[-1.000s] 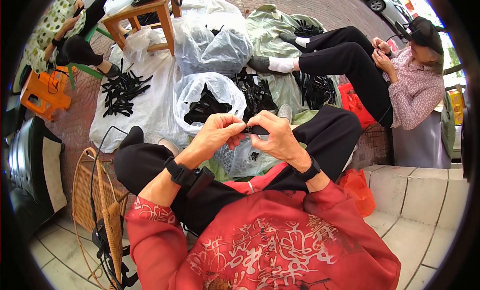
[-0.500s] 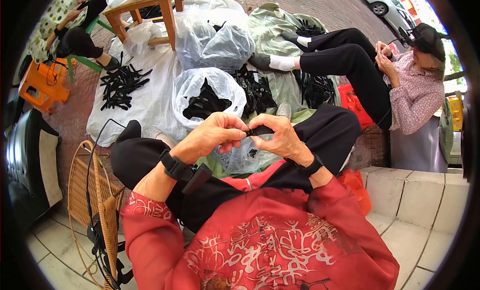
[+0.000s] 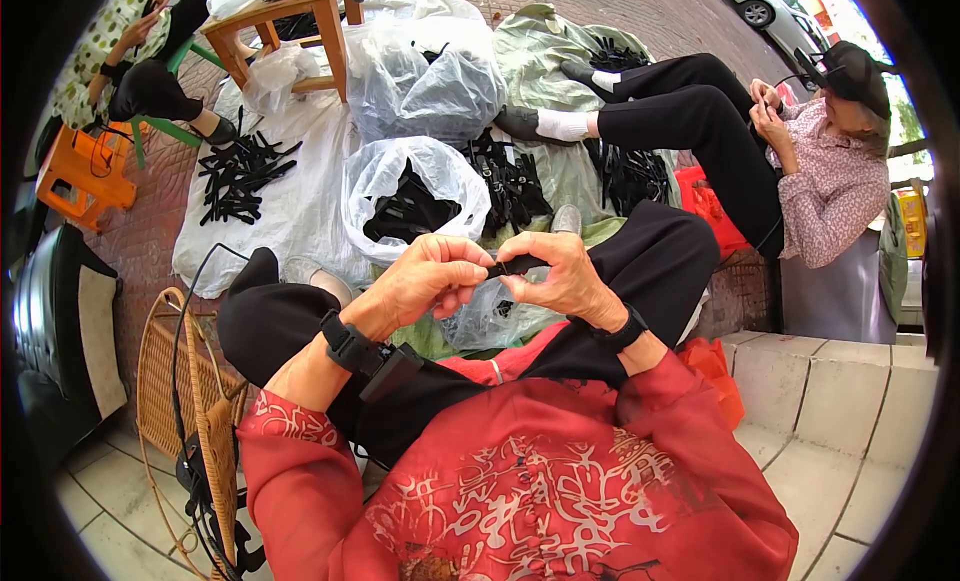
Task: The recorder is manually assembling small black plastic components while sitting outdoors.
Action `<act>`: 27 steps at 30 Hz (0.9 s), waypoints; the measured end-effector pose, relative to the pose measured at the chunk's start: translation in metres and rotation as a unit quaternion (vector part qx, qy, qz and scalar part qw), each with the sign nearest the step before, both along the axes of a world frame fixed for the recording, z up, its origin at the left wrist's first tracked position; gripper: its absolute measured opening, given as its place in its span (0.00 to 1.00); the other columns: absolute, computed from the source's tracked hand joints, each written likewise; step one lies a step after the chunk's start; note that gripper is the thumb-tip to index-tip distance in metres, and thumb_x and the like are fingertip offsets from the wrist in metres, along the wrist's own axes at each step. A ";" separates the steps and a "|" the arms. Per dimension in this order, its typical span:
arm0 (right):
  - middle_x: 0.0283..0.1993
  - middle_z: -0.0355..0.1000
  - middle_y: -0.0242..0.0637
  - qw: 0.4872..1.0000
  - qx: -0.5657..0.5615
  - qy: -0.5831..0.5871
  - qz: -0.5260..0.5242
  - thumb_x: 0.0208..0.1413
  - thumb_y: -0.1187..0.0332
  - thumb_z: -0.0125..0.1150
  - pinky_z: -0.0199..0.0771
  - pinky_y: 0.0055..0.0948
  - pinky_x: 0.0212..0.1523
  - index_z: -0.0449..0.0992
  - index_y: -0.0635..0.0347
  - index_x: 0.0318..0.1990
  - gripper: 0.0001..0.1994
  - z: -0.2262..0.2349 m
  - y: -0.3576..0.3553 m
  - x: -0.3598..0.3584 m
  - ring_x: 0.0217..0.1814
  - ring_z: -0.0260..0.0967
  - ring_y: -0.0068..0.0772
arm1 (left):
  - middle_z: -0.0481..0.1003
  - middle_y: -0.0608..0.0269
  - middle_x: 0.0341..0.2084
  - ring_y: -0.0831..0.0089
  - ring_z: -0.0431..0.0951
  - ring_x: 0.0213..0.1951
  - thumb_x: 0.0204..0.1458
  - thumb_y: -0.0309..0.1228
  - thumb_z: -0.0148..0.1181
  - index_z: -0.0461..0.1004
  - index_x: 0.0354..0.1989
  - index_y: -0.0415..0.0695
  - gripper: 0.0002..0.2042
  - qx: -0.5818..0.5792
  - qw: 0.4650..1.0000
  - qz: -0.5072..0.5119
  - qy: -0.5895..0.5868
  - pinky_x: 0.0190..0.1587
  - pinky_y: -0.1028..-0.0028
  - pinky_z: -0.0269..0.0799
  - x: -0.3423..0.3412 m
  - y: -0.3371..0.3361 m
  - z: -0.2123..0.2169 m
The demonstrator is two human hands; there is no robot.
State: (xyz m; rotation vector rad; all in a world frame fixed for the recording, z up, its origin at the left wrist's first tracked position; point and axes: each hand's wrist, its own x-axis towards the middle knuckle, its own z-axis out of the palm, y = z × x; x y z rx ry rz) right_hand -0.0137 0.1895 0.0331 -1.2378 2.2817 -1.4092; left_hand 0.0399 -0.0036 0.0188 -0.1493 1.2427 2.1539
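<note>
The seated person holds a small black strap piece (image 3: 512,267) up over the lap, pinched at one end by the left hand (image 3: 425,281) and at the other by the right hand (image 3: 562,279), fingertips of both closed on it and nearly meeting. It looks like a fitting or threading step on one piece; the part is too small to tell exactly what is being joined. By my judgement the next move calls for a fine push or pull between the thumbs.

By count: one open clear plastic bag (image 3: 410,196) of black pieces just beyond the knees, one fuller knotted bag (image 3: 425,76) behind it, one loose pile of black pieces (image 3: 240,171) on white sheeting, one wooden stool (image 3: 285,21), and two other people, one seated to the right (image 3: 830,171).
</note>
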 end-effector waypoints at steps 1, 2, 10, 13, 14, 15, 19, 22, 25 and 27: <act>0.28 0.70 0.37 1.000 0.009 0.010 0.003 0.34 0.77 0.58 0.69 0.24 0.30 0.71 0.62 0.32 0.12 0.001 0.000 0.000 0.28 0.69 0.31 | 0.67 0.68 0.12 0.84 0.62 0.10 0.47 0.26 0.54 0.71 0.32 0.40 0.05 0.007 1.000 0.005 -0.004 0.11 0.85 0.54 0.000 0.001 -0.001; 0.28 0.70 0.37 1.000 0.010 0.010 0.003 0.34 0.77 0.58 0.69 0.24 0.30 0.71 0.62 0.32 0.12 0.001 0.000 0.000 0.28 0.69 0.31 | 0.68 0.67 0.12 0.84 0.64 0.10 0.47 0.27 0.54 0.71 0.31 0.40 0.05 0.013 1.000 0.009 -0.008 0.11 0.85 0.57 0.000 0.001 -0.002; 0.30 0.70 0.38 0.999 0.040 0.035 0.012 0.35 0.78 0.56 0.69 0.27 0.32 0.71 0.61 0.33 0.12 0.005 -0.001 0.001 0.31 0.69 0.36 | 0.69 0.70 0.17 0.86 0.66 0.18 0.47 0.29 0.56 0.71 0.30 0.40 0.06 -0.071 0.993 0.003 0.099 0.19 0.86 0.60 -0.006 0.008 -0.006; 0.29 0.70 0.38 0.998 0.037 0.046 0.005 0.35 0.78 0.56 0.69 0.27 0.32 0.71 0.61 0.32 0.11 0.006 -0.005 0.007 0.31 0.69 0.36 | 0.68 0.71 0.16 0.86 0.66 0.18 0.46 0.29 0.57 0.71 0.28 0.40 0.05 -0.065 0.992 -0.008 0.107 0.18 0.85 0.60 -0.005 0.006 -0.008; 0.29 0.70 0.38 0.998 0.037 0.046 0.005 0.35 0.78 0.56 0.69 0.27 0.32 0.71 0.61 0.32 0.11 0.005 -0.005 0.008 0.31 0.69 0.36 | 0.68 0.71 0.16 0.86 0.66 0.17 0.46 0.29 0.57 0.70 0.27 0.40 0.05 -0.057 0.993 -0.014 0.102 0.18 0.85 0.59 -0.005 0.006 -0.007; 0.29 0.70 0.38 0.998 0.029 0.046 0.011 0.35 0.78 0.56 0.69 0.27 0.32 0.71 0.61 0.31 0.11 0.003 -0.006 0.008 0.31 0.69 0.36 | 0.68 0.71 0.16 0.86 0.66 0.17 0.46 0.29 0.57 0.70 0.27 0.40 0.05 -0.057 0.993 -0.014 0.102 0.18 0.85 0.59 -0.004 0.006 -0.008; 0.28 0.70 0.38 0.999 0.004 0.036 0.001 0.34 0.78 0.56 0.69 0.26 0.31 0.71 0.62 0.31 0.10 0.001 -0.003 0.009 0.30 0.69 0.36 | 0.67 0.68 0.15 0.84 0.65 0.15 0.46 0.27 0.56 0.69 0.25 0.39 0.05 -0.052 0.994 0.009 0.099 0.15 0.84 0.59 0.000 0.010 -0.005; 0.27 0.70 0.37 1.000 0.009 0.011 -0.021 0.35 0.77 0.56 0.68 0.24 0.31 0.71 0.62 0.31 0.10 0.005 -0.003 0.012 0.29 0.70 0.31 | 0.68 0.66 0.16 0.83 0.66 0.14 0.45 0.27 0.56 0.69 0.25 0.37 0.05 -0.038 0.993 0.029 0.106 0.14 0.84 0.60 0.004 0.011 -0.002; 0.26 0.71 0.36 0.997 0.011 -0.064 -0.043 0.36 0.76 0.56 0.68 0.21 0.32 0.71 0.63 0.30 0.09 0.007 -0.001 0.015 0.29 0.69 0.26 | 0.68 0.66 0.16 0.83 0.66 0.14 0.45 0.26 0.55 0.69 0.26 0.37 0.05 -0.015 0.993 0.033 0.110 0.14 0.84 0.60 0.006 0.011 -0.004; 0.26 0.71 0.36 0.997 -0.001 -0.065 -0.039 0.36 0.76 0.56 0.68 0.21 0.32 0.71 0.63 0.30 0.09 0.008 0.000 0.015 0.29 0.69 0.24 | 0.68 0.66 0.17 0.82 0.66 0.14 0.46 0.26 0.55 0.69 0.27 0.37 0.05 -0.007 0.993 0.034 0.116 0.14 0.83 0.61 0.008 0.011 -0.005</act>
